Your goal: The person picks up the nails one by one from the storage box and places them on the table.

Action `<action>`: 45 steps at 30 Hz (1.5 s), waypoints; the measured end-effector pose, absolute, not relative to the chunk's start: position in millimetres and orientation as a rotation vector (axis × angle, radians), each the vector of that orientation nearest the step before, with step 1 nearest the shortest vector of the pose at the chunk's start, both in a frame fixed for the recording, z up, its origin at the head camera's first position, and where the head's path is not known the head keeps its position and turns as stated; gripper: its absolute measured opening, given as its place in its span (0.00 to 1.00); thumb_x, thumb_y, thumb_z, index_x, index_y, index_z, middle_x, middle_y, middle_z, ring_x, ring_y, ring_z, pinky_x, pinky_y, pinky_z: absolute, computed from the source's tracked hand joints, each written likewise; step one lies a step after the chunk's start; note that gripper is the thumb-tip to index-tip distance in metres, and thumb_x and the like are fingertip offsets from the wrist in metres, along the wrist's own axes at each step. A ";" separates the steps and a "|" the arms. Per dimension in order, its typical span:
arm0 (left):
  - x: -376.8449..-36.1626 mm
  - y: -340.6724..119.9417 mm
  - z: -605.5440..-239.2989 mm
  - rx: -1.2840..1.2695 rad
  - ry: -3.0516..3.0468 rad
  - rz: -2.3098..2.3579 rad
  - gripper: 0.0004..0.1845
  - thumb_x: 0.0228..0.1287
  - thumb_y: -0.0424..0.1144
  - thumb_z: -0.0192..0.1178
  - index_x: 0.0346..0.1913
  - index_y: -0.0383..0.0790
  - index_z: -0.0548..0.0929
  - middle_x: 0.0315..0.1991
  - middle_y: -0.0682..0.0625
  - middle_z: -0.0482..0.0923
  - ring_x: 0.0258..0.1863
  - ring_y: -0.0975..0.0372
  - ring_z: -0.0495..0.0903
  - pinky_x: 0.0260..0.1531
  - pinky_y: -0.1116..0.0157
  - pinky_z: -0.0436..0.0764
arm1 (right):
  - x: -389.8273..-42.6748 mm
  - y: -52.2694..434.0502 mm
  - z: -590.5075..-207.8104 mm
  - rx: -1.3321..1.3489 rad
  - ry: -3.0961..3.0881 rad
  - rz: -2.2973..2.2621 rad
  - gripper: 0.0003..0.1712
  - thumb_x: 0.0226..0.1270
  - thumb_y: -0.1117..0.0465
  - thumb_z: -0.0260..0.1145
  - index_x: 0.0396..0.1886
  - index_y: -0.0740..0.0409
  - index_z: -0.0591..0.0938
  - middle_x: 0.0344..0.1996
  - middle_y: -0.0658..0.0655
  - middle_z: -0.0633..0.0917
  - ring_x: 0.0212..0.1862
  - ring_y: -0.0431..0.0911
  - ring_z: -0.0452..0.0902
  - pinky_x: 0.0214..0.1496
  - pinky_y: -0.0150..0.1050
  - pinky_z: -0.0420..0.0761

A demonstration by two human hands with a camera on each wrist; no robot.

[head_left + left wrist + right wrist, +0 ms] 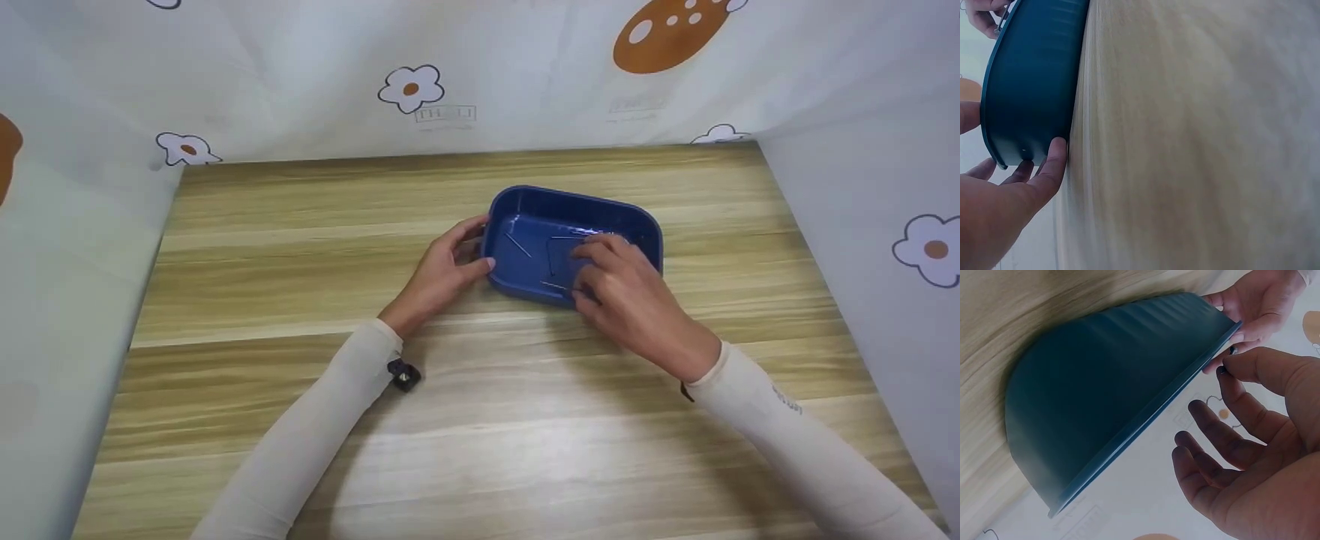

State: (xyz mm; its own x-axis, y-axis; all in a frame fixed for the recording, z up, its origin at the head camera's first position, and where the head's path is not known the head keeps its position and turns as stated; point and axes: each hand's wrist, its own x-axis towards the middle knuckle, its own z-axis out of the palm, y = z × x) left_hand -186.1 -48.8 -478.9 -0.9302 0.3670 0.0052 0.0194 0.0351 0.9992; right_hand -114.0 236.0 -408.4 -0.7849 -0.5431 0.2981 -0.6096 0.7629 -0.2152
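A deep blue tray [525, 289] with rounded corners sits on the wooden table. My left hand [442, 270] grips its left end, thumb at the rim and fingers along the outer wall. Thin metal hex keys lie on the tray's floor: one [517, 244] toward the left, an L-shaped one [551, 259] at the middle, another [553, 285] by the near wall. Over the right half of the tray, my right hand [630, 296] pinches a small metal hex key [999, 25] between thumb and index finger. Its other fingers are loosely bent and hide part of the tray.
The wooden table [300, 240] extends around the tray on all sides. Pale curtains with flower prints [411, 88] hang behind it and along both sides. A small black camera [405, 376] is strapped at the left wrist.
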 end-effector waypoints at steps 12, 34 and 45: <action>-185.3 -48.7 -477.2 0.412 2.064 1.984 0.37 0.71 0.27 0.67 0.82 0.31 0.70 0.79 0.37 0.72 0.76 0.46 0.75 0.76 0.50 0.74 | -109.2 233.1 -410.2 0.939 -2.704 0.456 0.06 0.62 0.73 0.73 0.27 0.63 0.91 0.55 0.64 0.89 0.66 0.62 0.78 0.68 0.63 0.78; -185.4 -48.9 -478.0 0.413 2.059 1.983 0.38 0.71 0.27 0.66 0.82 0.33 0.69 0.79 0.38 0.72 0.76 0.49 0.75 0.75 0.53 0.75 | -100.9 229.0 -414.1 0.971 -2.668 0.445 0.04 0.62 0.73 0.74 0.29 0.63 0.91 0.56 0.63 0.89 0.66 0.62 0.79 0.63 0.60 0.81; -184.6 -48.8 -476.3 0.398 2.059 1.983 0.38 0.70 0.27 0.67 0.82 0.35 0.70 0.76 0.37 0.75 0.75 0.47 0.77 0.75 0.50 0.75 | -96.4 226.9 -419.3 0.976 -2.670 0.473 0.04 0.61 0.72 0.74 0.28 0.62 0.91 0.56 0.62 0.89 0.66 0.61 0.79 0.60 0.58 0.82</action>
State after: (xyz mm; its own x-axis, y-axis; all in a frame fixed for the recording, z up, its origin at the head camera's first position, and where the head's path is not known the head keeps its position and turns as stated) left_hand -184.6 -48.8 -476.3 -0.9301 0.3672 0.0061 0.0198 0.0336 0.9992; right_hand -96.4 226.9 -419.3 -0.7410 -0.5746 0.3476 -0.6590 0.7215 -0.2122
